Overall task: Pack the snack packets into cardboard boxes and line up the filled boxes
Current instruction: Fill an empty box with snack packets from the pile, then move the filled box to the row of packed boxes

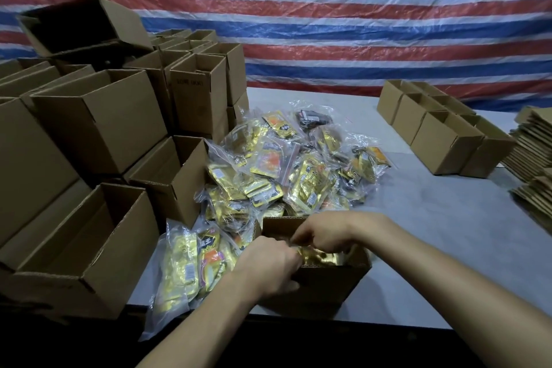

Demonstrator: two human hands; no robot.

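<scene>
The left hand [268, 267] and right hand [324, 236] meet over the open brown cardboard box [325, 282] at the near edge of the grey table [433, 218], fingers of both curled, pinching the crinkled gold foil snack packets [321, 258] inside it — just behind lies a heap of clear-bagged gold packets [286, 170], with a row of small open cardboard boxes [442, 140] far right

gold packets [283, 176], brown boxes [98, 119], red-blue-white striped tarp [388, 24]
</scene>
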